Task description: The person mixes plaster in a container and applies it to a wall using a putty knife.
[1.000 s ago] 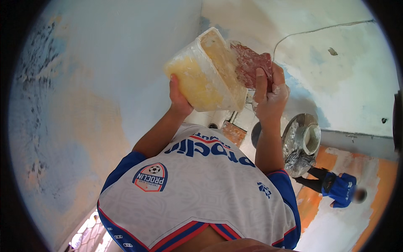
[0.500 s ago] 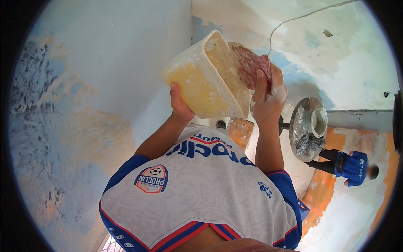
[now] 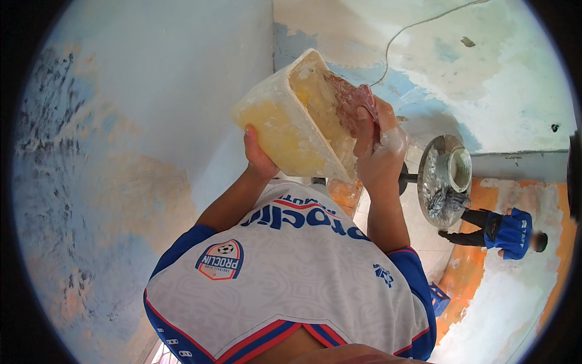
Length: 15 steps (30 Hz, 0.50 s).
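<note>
My left hand [image 3: 259, 156] grips a pale yellow plastic tub [image 3: 276, 130] from below and the side, its thumb pressed on the outer wall. The tub is tilted, its open mouth facing right, and whitish residue coats its rim and inside. In my right hand [image 3: 383, 145], thumb and fingers pinch a reddish-brown, putty-smeared scraper [image 3: 351, 104]. The far end of the scraper reaches into the tub's mouth, and its tip is hard to make out against the inner wall. White smears mark the back of my right hand.
A smeared round tabletop [image 3: 431, 188] at right holds a white bowl-like container [image 3: 459, 170] and crumpled plastic [image 3: 450, 201]. Beyond it stands a person in a blue shirt [image 3: 515, 233]. A blue crate [image 3: 439, 299] sits lower right. Patchy painted walls [image 3: 182, 79] surround me; a thin cable [image 3: 394, 37] runs along one.
My right hand has moved slightly left and down, bringing the scraper further into the tub. The tub has tipped a little, with my left hand still holding it.
</note>
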Each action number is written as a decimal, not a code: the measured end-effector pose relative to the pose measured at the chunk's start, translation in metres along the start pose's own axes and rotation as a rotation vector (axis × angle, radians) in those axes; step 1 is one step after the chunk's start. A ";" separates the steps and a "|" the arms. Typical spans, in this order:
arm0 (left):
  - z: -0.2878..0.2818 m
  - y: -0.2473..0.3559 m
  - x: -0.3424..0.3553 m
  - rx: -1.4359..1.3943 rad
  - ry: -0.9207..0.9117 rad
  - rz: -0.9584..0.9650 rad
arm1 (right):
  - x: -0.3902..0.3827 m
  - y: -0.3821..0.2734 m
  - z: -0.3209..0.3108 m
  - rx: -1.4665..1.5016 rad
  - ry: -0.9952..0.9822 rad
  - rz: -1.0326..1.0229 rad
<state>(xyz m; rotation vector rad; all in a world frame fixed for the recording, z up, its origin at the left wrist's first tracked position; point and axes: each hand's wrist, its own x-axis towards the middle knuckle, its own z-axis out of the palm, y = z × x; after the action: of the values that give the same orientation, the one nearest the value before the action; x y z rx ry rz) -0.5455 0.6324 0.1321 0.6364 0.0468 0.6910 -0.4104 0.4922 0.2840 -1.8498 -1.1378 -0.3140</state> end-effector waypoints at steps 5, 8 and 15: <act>0.004 -0.003 -0.006 0.029 0.028 -0.025 | -0.009 0.008 0.005 0.117 -0.085 -0.033; 0.010 -0.002 -0.008 0.078 0.037 -0.013 | -0.009 0.006 -0.004 0.109 -0.101 -0.036; 0.011 -0.001 -0.014 -0.043 -0.001 0.021 | -0.002 -0.011 -0.023 0.158 -0.095 0.137</act>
<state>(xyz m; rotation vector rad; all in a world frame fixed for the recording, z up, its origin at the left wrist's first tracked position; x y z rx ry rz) -0.5533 0.6173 0.1381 0.5965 0.0243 0.7102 -0.4154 0.4743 0.3017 -1.8067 -1.0614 -0.0566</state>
